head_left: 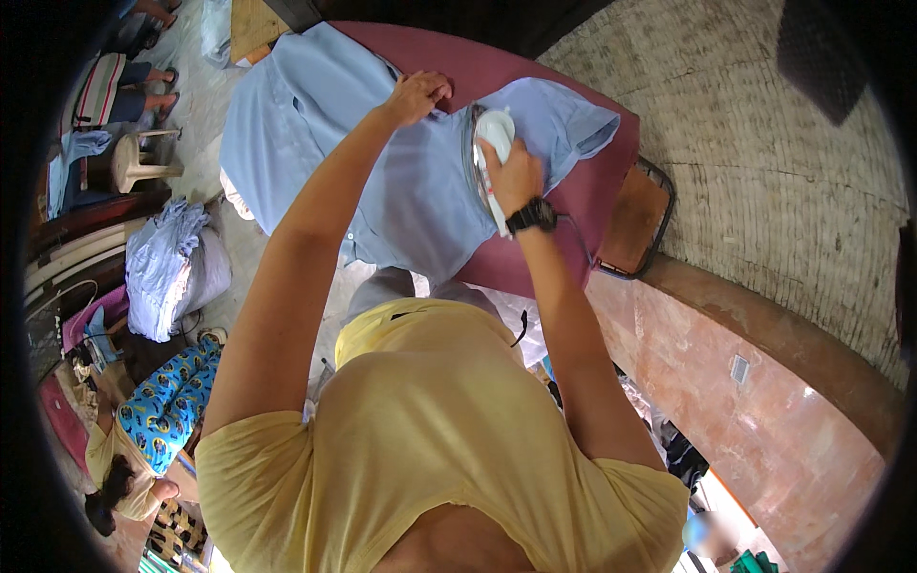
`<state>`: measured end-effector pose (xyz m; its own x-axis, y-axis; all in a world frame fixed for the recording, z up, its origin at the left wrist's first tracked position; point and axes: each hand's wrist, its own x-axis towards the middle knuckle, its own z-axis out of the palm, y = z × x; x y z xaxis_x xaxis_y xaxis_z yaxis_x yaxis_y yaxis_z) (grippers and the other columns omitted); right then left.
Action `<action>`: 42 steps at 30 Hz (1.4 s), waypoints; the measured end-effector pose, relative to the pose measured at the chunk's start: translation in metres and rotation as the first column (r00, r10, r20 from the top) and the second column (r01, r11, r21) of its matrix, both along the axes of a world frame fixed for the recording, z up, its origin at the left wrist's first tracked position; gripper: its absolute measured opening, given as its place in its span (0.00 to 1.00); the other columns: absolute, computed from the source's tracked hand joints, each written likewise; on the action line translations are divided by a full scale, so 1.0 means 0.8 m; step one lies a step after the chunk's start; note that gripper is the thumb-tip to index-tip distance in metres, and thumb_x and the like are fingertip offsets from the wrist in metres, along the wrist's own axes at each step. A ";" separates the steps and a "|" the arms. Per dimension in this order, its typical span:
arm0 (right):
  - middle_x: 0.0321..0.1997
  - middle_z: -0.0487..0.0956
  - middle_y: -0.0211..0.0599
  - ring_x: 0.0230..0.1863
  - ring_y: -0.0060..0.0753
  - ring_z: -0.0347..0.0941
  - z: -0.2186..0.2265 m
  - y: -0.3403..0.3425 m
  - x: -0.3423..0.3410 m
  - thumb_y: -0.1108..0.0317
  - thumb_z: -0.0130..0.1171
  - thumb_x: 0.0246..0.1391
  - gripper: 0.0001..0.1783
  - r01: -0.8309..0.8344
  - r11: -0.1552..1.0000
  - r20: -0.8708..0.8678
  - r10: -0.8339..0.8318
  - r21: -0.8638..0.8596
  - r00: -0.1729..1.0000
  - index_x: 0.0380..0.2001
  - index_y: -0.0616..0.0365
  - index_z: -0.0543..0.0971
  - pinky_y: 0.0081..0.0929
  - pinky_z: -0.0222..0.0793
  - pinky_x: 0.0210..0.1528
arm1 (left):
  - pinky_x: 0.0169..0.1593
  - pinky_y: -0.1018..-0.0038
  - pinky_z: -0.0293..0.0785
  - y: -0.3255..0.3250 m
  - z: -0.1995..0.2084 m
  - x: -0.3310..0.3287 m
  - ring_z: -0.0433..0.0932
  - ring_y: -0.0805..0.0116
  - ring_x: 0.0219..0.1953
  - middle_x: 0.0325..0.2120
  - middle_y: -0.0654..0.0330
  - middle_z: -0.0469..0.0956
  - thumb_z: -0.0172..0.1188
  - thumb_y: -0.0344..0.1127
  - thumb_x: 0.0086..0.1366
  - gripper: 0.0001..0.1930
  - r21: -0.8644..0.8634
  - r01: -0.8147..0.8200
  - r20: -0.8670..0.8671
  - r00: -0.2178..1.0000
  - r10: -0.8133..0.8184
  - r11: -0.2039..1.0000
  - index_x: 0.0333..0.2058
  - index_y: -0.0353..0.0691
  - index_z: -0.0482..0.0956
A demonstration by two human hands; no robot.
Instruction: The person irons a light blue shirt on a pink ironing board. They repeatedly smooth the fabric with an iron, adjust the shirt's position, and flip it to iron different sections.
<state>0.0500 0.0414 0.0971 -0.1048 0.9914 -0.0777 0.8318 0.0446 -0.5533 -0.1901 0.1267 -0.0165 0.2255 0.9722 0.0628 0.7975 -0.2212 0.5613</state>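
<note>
A light blue button-up shirt (399, 205) lies spread over a maroon-covered ironing board (573, 250), with its short sleeve toward the right end. In my right hand (516, 178) is the handle of a white clothes iron (496, 124), its soleplate down on the shirt beside the sleeve. A dark watch is on that wrist. My left hand (418, 98) rests on the shirt near the board's far edge, fingers loosely spread and slightly bent, holding nothing that I can see.
A metal-framed rest (638, 212) juts from the board's right end, by a woven wall (745, 162) and a pink stone ledge (726, 353). Folded clothes (172, 267) are piled at the left, near a plastic stool (134, 164). Other people are at the left side.
</note>
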 end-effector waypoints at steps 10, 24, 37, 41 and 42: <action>0.35 0.79 0.64 0.41 0.66 0.76 -0.011 0.056 -0.022 0.37 0.59 0.51 0.37 -0.018 0.997 -0.116 0.010 -0.070 0.993 0.36 0.69 0.79 0.53 0.71 0.43 | 0.57 0.54 0.59 0.010 -0.010 0.003 0.70 0.61 0.52 0.43 0.68 0.77 0.44 0.46 0.72 0.12 -0.080 -0.096 -0.070 0.993 0.090 0.992 0.40 0.53 0.77; 0.23 0.79 0.58 0.30 0.63 0.78 -0.008 -0.001 -0.033 0.38 0.58 0.54 0.35 0.005 1.000 -0.020 -0.005 0.013 1.000 0.30 0.68 0.76 0.51 0.72 0.35 | 0.59 0.49 0.54 0.026 0.005 0.000 0.69 0.65 0.55 0.42 0.70 0.78 0.35 0.54 0.73 0.20 -0.287 -0.079 -0.052 0.996 0.067 0.955 0.41 0.54 0.77; 0.28 0.79 0.62 0.33 0.65 0.77 -0.011 -0.002 -0.033 0.39 0.57 0.55 0.35 0.001 1.000 -0.037 0.000 0.011 0.999 0.34 0.69 0.76 0.53 0.72 0.36 | 0.58 0.46 0.51 0.043 0.025 0.009 0.76 0.64 0.48 0.31 0.68 0.80 0.31 0.63 0.71 0.27 -0.397 -0.098 -0.056 0.995 0.082 0.913 0.41 0.55 0.77; 0.27 0.80 0.61 0.32 0.66 0.77 -0.007 -0.027 -0.027 0.39 0.58 0.54 0.35 -0.032 0.999 -0.049 0.031 -0.025 0.998 0.34 0.69 0.76 0.53 0.72 0.36 | 0.59 0.44 0.50 0.040 0.009 0.003 0.76 0.64 0.47 0.32 0.68 0.80 0.32 0.64 0.70 0.28 -0.311 -0.098 -0.104 0.992 0.069 0.945 0.42 0.55 0.77; 0.27 0.80 0.61 0.32 0.66 0.77 -0.007 -0.026 -0.028 0.39 0.58 0.54 0.35 -0.034 0.998 -0.044 0.032 -0.043 0.999 0.34 0.69 0.76 0.53 0.72 0.36 | 0.60 0.46 0.50 0.039 0.006 0.004 0.75 0.64 0.51 0.37 0.68 0.80 0.31 0.63 0.71 0.27 -0.301 -0.112 -0.126 0.989 0.077 0.947 0.44 0.56 0.77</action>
